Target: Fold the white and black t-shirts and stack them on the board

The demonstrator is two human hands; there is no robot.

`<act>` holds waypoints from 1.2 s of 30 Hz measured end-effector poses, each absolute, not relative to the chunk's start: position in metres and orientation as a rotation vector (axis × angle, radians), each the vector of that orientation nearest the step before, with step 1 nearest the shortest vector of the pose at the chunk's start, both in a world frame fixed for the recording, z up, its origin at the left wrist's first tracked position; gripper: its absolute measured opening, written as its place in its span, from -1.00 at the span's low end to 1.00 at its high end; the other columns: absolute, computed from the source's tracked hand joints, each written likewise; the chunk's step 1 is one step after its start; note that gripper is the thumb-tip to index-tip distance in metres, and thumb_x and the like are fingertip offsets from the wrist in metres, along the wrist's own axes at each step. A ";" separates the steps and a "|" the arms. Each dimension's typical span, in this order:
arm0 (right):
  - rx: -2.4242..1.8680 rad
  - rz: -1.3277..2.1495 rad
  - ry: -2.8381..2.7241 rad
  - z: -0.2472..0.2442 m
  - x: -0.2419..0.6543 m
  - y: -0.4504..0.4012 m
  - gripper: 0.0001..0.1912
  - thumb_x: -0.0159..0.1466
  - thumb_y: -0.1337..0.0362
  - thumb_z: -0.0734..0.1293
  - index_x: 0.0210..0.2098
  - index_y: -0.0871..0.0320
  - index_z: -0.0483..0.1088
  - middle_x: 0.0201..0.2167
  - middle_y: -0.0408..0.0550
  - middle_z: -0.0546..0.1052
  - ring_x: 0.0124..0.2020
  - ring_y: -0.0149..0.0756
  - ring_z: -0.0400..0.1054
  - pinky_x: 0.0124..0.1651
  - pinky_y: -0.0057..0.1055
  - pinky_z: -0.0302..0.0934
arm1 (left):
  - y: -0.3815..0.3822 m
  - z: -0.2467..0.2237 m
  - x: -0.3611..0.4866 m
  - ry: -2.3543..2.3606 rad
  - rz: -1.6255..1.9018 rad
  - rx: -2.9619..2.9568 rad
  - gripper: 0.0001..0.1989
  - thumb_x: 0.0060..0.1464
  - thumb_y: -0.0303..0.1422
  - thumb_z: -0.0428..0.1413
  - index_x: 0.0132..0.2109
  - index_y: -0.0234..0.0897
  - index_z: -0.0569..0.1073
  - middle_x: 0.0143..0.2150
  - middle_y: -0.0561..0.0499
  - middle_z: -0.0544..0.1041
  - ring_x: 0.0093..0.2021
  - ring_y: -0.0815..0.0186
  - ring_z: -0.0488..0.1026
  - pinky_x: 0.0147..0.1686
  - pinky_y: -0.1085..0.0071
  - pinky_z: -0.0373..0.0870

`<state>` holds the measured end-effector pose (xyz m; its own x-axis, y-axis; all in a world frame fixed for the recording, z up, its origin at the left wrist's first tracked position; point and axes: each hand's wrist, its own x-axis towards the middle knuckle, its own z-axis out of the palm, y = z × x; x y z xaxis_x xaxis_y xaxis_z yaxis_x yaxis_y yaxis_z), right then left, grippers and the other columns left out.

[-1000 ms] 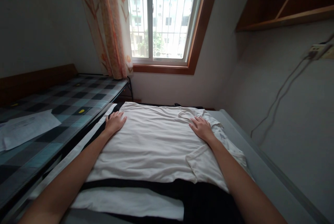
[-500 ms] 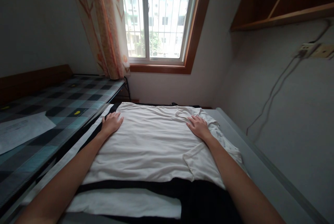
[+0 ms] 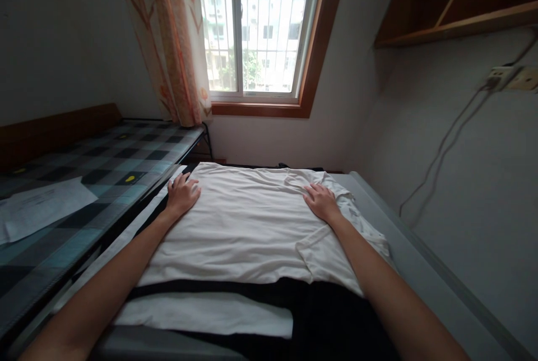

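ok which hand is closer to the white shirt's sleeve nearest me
Right. The right hand rests just beyond the near sleeve; the left hand is across the white shirt, at its left edge.

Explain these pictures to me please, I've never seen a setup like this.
There is no machine here, just a person's two bare hands. Every picture comes from one camera worn on the head, looking forward and down. A white shirt lies spread over black cloth on a grey surface. The left hand and right hand rest on the shirt, fingers spread; neither seems to grip anything. To the left, a sheet of paper lies on a checked mattress.
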<state>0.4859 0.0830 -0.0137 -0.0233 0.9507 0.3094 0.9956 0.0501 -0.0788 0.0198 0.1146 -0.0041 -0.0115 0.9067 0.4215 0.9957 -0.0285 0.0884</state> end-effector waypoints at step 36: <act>-1.640 0.748 -2.154 0.043 0.584 -0.130 -0.69 0.12 -0.02 0.36 -0.37 0.07 0.56 -0.38 0.00 0.48 -0.36 -0.21 0.38 -0.23 -0.30 0.33 | -0.058 0.046 -0.086 -1.804 -0.296 -3.136 -0.72 0.02 -0.06 0.18 -0.25 -0.11 0.62 0.06 -0.09 0.42 0.06 0.15 0.38 0.12 0.30 0.32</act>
